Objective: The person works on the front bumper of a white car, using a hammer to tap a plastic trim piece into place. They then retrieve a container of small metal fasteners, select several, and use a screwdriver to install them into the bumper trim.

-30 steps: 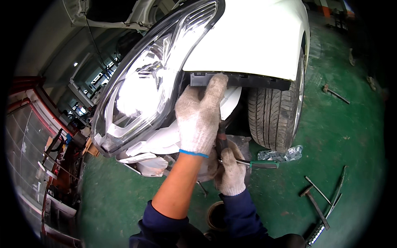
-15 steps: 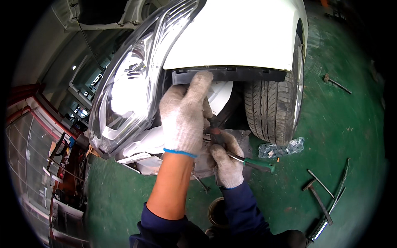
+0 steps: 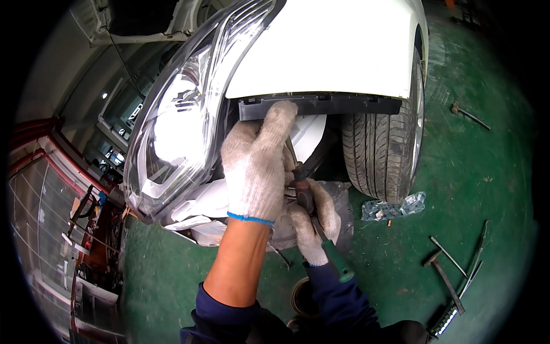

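Note:
My left hand point(image 3: 252, 172), in a white knitted glove with a blue cuff edge, is closed on a black plastic bracket strip point(image 3: 332, 106), its thumb flat against the front. The strip runs along the lower edge of the white fender point(image 3: 326, 46), beside the clear headlight point(image 3: 177, 126). Below, my gloved right hand point(image 3: 315, 229) is closed round a tool with a dark red and black handle point(image 3: 303, 195); a thin shaft rises from it behind my left hand, its tip hidden. A green-handled screwdriver point(image 3: 338, 261) is also in the right hand, its handle pointing down.
The tyre point(image 3: 375, 152) stands right of my hands. A plastic bag of small parts point(image 3: 395, 207) lies on the green floor, with a hammer point(image 3: 444, 281) and bars lower right. Another hammer point(image 3: 470, 116) lies farther off. A round container point(image 3: 303, 298) sits between my arms.
My right hand has turned, swinging the green screwdriver handle from pointing right to pointing downward. The thin shaft above the red and black handle now shows. My left hand keeps its hold on the strip.

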`<state>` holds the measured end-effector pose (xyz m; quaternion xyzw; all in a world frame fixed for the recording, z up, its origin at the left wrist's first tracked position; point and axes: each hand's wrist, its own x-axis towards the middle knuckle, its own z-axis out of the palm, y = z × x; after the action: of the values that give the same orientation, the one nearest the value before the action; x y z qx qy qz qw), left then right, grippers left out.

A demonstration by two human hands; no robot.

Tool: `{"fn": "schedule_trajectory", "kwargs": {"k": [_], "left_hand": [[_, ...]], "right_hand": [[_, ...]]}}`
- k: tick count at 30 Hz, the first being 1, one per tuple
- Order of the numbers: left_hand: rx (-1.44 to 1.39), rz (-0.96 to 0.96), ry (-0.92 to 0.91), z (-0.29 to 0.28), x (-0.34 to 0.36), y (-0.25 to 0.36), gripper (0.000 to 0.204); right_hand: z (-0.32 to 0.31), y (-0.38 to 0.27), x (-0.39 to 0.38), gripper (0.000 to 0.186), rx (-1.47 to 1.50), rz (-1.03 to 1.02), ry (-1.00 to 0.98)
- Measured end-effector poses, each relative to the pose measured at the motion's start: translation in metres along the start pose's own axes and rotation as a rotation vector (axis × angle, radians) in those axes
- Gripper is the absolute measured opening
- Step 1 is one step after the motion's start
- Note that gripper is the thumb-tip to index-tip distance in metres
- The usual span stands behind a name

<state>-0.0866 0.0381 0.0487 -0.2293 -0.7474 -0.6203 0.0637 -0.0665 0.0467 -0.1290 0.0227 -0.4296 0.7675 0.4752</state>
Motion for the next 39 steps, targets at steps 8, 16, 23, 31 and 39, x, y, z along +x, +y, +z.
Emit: {"fn": "schedule_trajectory", "kwargs": {"k": [8, 16, 23, 31, 39], "left_hand": [[0.029, 0.014, -0.008, -0.001, 0.001, -0.001, 0.052], [-0.032, 0.014, -0.027, -0.002, 0.002, -0.004, 0.050], [-0.079, 0.020, -0.026, 0.003, 0.001, -0.001, 0.046], [-0.036, -0.005, -0.033, 0.000, -0.001, 0.000, 0.048], [-0.036, 0.007, 0.003, 0.000, 0.001, -0.002, 0.050]], "right_hand": [[-0.009, 0.017, -0.006, 0.050, 0.569, 0.346, -0.211], [-0.014, -0.009, -0.004, 0.068, 0.531, 0.487, -0.255], [-0.009, 0.010, -0.005, 0.053, 0.061, -0.041, -0.067], [-0.011, 0.003, -0.006, 0.068, 0.840, 0.535, -0.397], [-0.017, -0.013, 0.004, 0.067, 0.370, 0.454, -0.222]]}}
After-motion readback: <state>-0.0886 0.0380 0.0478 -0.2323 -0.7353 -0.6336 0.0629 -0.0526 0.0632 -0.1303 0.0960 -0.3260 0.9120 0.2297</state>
